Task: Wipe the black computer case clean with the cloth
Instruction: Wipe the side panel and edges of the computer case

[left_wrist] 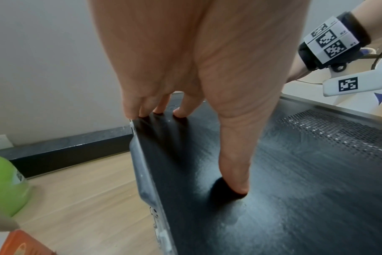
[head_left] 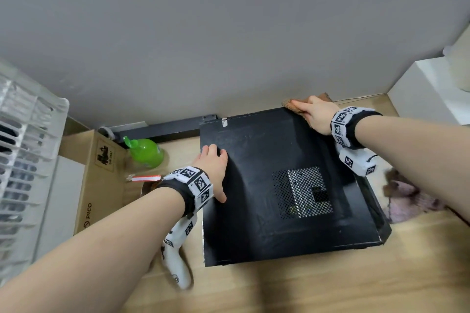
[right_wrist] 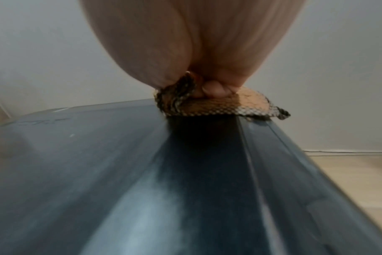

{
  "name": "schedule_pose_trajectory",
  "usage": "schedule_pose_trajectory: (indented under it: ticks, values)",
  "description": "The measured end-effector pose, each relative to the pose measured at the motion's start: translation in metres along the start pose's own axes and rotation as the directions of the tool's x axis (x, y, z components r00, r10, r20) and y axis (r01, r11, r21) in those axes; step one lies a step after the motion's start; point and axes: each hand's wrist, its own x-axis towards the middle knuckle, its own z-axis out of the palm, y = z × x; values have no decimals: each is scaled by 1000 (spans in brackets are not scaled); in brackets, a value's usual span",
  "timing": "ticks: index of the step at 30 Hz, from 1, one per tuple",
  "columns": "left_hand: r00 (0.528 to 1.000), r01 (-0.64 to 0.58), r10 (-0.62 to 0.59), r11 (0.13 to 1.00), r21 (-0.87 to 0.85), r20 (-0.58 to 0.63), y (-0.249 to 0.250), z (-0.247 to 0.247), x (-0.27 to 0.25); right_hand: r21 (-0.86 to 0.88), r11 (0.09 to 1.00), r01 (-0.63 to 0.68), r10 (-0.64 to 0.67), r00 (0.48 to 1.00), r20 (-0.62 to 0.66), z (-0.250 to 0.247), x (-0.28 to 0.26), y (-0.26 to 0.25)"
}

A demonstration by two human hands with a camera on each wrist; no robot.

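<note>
The black computer case (head_left: 267,185) lies on its side on a wooden floor, with a perforated vent (head_left: 302,192) in its upper panel. My left hand (head_left: 213,160) rests on the panel near its left edge; the fingertips (left_wrist: 179,113) and thumb touch the dusty black surface (left_wrist: 294,189). My right hand (head_left: 318,114) presses a brown cloth (head_left: 288,104) onto the far right corner of the case. In the right wrist view the cloth (right_wrist: 240,105) lies under the hand (right_wrist: 185,43) on the case (right_wrist: 120,172), a fold rising beside the tucked thumb.
A green spray bottle (head_left: 146,151) and a cardboard box (head_left: 96,180) stand left of the case. A white rack (head_left: 23,147) fills the far left. A pink and brown rag (head_left: 409,198) lies on the floor at the right, below white furniture (head_left: 427,89). The wall is just behind.
</note>
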Motion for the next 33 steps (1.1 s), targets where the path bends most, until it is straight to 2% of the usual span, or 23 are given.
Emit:
schedule_pose_trajectory:
  ticks: [4,13,16,19,22,26,29,33]
  values:
    - [1000,13,-13,1000,-3,19,2,-7,-5,-40,999,-12,13,1000,27,3,-27,-13]
    - [991,127,-131,983,135,24,23,-10,-8,19,987,161,-160,952,260,25,-122,-30]
    - [992,123,-124,986,117,5,21,-4,-10,54,986,157,-165,958,236,30,-134,-31]
    - [995,95,-95,994,61,0,12,2,-12,21,995,93,-95,980,178,38,-132,-33]
    - [997,76,-77,997,28,7,8,5,-12,-14,999,-47,48,994,97,37,-117,-33]
    - [998,57,-58,998,8,28,4,9,-8,-22,979,-202,203,978,37,21,-77,-20]
    - [998,45,-44,999,-23,54,-1,12,-4,-28,961,-275,274,961,-24,15,-50,-14]
    - [998,22,-18,998,-65,64,-6,15,-4,-5,943,-332,331,943,-38,13,-20,-9]
